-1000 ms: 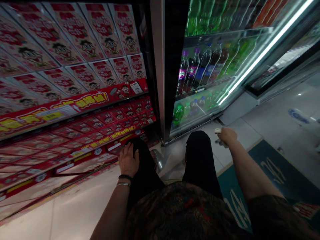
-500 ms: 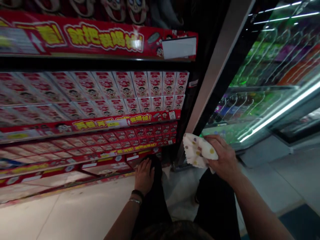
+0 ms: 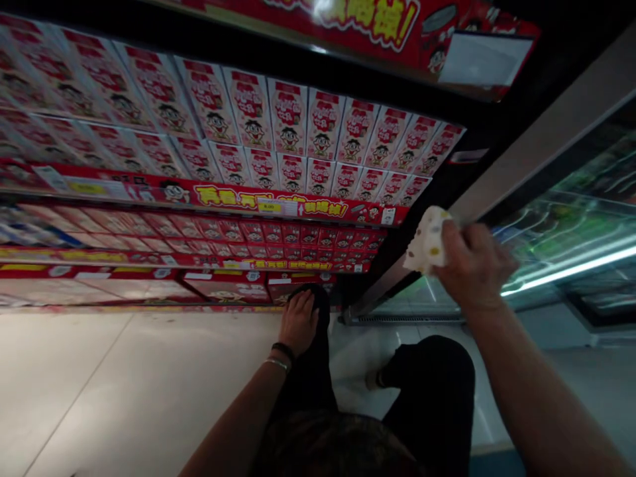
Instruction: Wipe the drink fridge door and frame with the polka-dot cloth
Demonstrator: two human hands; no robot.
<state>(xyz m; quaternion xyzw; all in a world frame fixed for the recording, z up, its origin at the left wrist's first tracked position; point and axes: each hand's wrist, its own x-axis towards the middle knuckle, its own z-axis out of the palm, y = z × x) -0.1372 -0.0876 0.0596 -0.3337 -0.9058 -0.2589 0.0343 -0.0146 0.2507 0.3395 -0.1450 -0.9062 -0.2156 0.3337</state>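
My right hand [image 3: 474, 262] is closed around a white cloth [image 3: 428, 240] with coloured dots and a ruffled edge. It is raised in front of the frame [image 3: 477, 199] between the red shelves and the glass cooler; whether the cloth touches that frame I cannot tell. My left hand [image 3: 301, 321] lies flat on my left knee, fingers stretched out, holding nothing. A dark band and a silver bracelet circle its wrist. Both knees are bent in dark trousers [image 3: 432, 377].
Rows of red-and-white drink cartons [image 3: 291, 119] fill the shelf ahead, with smaller red cartons [image 3: 293, 235] below. Red label strips [image 3: 183, 192] run along the shelf edges. At right stands a lit glass cooler [image 3: 556, 225] with bottles. Pale floor tiles [image 3: 124, 391] spread below.
My right hand has risen with the cloth, up along the frame beside the cooler. My left hand stays on the knee. The view has turned, so the shelves appear tilted and shifted.
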